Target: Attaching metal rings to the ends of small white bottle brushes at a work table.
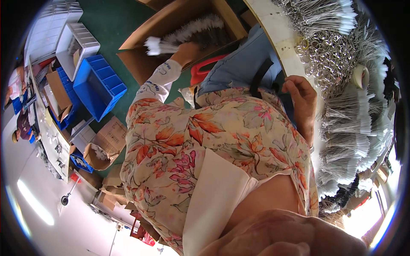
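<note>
My left hand (pixel 188 52), at the end of a white printed sleeve, reaches down into an open cardboard box (pixel 141 32). It touches a row of thin wire brushes (pixel 200 27) with white bristles lying inside. Its fingers are in shadow against the brushes, so their grip is hidden. White brush heads (pixel 153 45) stick out beside my wrist. My right hand (pixel 302 100) is at the edge of the pale worktable (pixel 279 30), fingers curled in, with nothing visible in them. Nearest to it on the table are piled brushes (pixel 346 113) and their shiny wire loops (pixel 320 55).
A roll of tape (pixel 360 77) lies among the brushes. Something red (pixel 205 70) is beside my leg. On the left stand blue bins (pixel 100 87), a white crate (pixel 79 45) and cardboard boxes (pixel 112 136) on a green floor (pixel 102 25). Other people (pixel 23 128) are at the far left.
</note>
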Demonstrator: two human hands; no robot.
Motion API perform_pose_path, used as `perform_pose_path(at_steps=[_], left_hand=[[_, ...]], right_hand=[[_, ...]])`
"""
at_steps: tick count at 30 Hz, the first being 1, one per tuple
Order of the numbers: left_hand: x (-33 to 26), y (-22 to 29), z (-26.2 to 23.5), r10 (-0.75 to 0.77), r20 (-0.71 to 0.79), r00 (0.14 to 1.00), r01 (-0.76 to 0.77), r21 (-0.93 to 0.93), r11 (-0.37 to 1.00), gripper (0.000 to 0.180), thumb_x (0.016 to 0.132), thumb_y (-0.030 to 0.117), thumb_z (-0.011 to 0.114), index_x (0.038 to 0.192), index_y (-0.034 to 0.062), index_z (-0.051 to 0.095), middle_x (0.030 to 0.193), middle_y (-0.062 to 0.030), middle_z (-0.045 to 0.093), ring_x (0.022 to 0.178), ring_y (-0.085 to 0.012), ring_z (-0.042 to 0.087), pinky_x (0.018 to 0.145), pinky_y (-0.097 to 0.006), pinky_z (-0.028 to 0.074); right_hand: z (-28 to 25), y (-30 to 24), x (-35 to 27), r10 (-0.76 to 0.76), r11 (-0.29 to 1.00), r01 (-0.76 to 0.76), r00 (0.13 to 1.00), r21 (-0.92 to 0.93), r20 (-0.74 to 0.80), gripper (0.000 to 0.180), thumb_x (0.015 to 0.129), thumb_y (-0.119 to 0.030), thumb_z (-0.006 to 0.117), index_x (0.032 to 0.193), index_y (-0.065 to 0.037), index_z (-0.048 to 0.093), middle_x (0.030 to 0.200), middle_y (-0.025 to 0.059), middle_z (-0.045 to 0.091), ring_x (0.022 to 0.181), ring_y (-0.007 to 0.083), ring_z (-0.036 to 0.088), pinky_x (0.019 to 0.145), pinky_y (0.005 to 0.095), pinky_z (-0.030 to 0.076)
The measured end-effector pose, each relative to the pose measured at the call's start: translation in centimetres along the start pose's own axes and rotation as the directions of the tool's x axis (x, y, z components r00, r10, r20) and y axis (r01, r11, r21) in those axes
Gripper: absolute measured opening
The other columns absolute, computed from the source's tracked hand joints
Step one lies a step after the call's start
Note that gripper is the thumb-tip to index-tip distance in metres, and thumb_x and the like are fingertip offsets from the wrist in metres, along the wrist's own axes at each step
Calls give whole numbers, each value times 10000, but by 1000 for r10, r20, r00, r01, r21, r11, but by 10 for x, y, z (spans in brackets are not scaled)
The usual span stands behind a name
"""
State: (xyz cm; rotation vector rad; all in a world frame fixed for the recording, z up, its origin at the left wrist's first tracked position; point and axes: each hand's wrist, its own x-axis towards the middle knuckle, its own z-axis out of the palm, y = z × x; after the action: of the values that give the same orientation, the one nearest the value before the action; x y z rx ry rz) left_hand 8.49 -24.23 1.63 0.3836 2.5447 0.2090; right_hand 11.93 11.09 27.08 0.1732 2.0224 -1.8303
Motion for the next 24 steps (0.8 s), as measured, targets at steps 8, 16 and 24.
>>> perform_pose_path(at_steps=[8, 16, 24], left_hand=[[-37, -37, 76, -208, 157, 965, 232, -151, 961, 276, 819, 189, 478, 965, 33, 653, 975, -200, 636, 943, -347, 606, 802, -435, 481], [-27, 15, -208, 266, 28, 964, -57, -951, 304, 324, 862, 187, 577, 1110, -22, 569, 992, -107, 643, 907, -181, 618, 825, -302, 482], [50, 196, -477, 607, -269, 748, -630, -573, 523, 295, 915, 222, 506, 1104, 4, 561, 916, -69, 619, 824, -131, 600, 731, -272, 484]], right_hand=[[0, 3, 11, 69, 997, -70, 997, 32, 40, 120, 845, -52, 606, 944, 16, 614, 813, 26, 603, 726, 80, 544, 687, 209, 440], [-44, -41, -7, -81, 997, 81, 997, 15, -1, 124, 826, -31, 620, 938, 21, 622, 830, 31, 617, 750, 94, 582, 666, 223, 477], [-162, -109, -55, -544, 725, 334, 814, -603, -204, 123, 821, -89, 630, 925, -28, 657, 833, 58, 654, 742, 120, 622, 673, 262, 518]])
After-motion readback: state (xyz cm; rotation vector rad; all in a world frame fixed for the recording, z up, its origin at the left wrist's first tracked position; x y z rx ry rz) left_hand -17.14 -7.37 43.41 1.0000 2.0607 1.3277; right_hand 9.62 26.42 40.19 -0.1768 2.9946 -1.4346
